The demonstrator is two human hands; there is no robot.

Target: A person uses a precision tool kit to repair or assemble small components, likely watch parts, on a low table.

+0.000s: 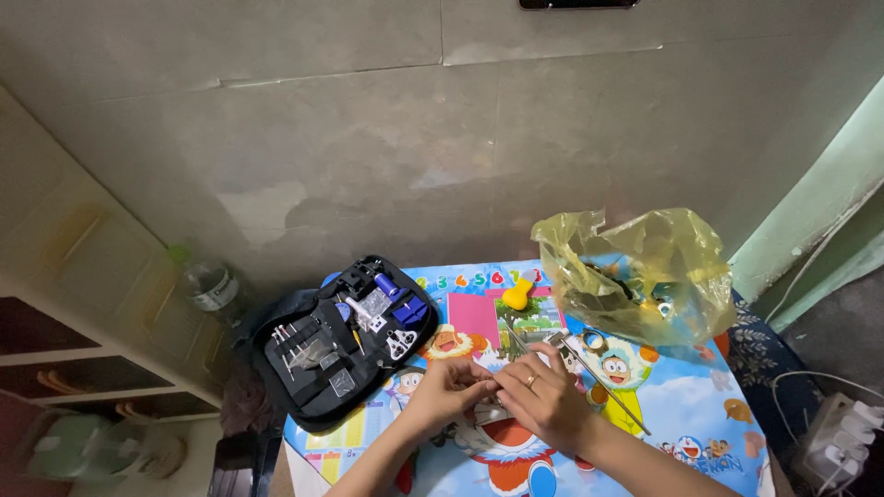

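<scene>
On a small table (pixel 700 414) covered with a bright cartoon print, the two hands meet near the front edge. The left hand (pixel 451 387) and the right hand (pixel 543 396) press close, fingertips pinched together on something small and pale between them; what it is cannot be made out, since the fingers cover most of it. A ring sits on one finger of the right hand. A thin metal rod (pixel 603 385) slants out past the right hand; whether that hand grips it cannot be told. Left of the hands, an open black tool case (pixel 341 340) overhangs the table edge, its small tools too fine to identify. A yellow blower (pixel 518 294) stands behind the hands. A crumpled yellow plastic bag (pixel 635 271) sits at the back right, its contents blurred. A plastic bottle (pixel 207 285) stands by the wall.
</scene>
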